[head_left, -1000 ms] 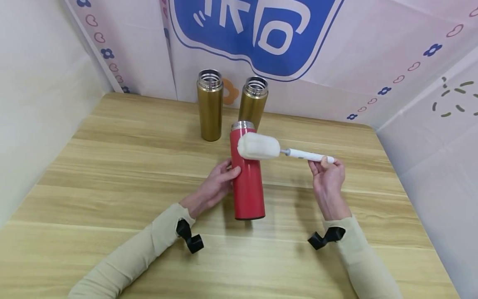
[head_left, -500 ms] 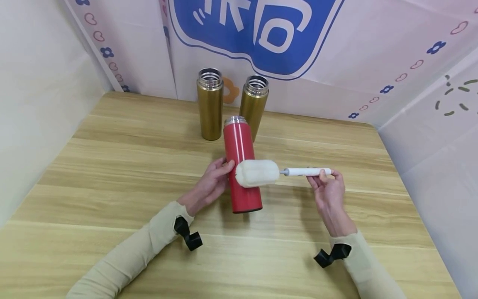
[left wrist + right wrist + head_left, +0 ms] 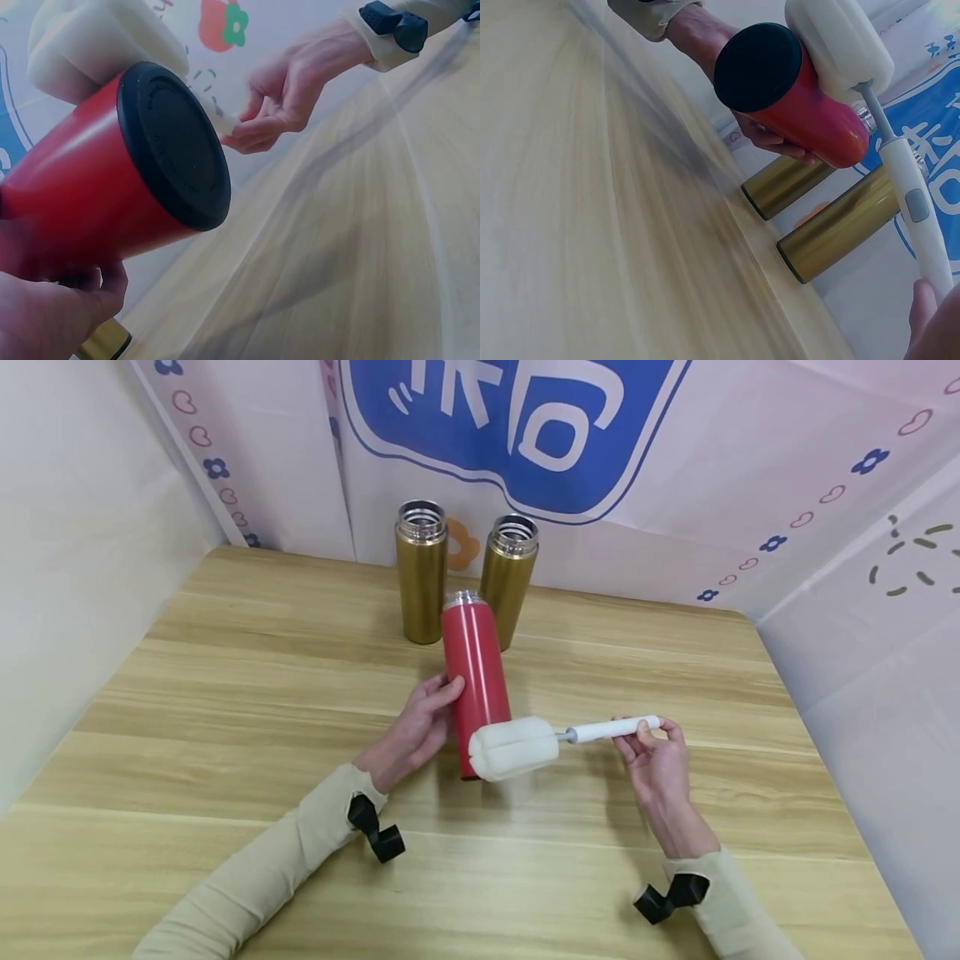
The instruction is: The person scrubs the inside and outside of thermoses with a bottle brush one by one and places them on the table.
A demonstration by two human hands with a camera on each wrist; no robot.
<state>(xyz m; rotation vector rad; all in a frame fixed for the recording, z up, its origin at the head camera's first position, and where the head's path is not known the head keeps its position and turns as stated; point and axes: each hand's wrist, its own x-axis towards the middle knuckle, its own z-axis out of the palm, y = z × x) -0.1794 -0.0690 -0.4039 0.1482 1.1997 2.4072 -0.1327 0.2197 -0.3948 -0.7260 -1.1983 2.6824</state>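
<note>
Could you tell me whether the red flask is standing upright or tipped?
Tipped: the left hand holds the red flask tilted, its black base lifted off the table.

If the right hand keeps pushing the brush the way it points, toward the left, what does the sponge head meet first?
Most likely the red bottle in the left hand: the brush's sponge head already lies against or just before its lower end; depth is unclear.

Little is showing that can be read. White brush-style characters are standing on a blue badge [image 3: 517,427] printed on the backdrop [image 3: 750,460] behind the desk, but the top edge of the head view is cutting them off, so they are staying unreadable. The bottles and the brush are showing no lettering, brand or number in any view.
</note>
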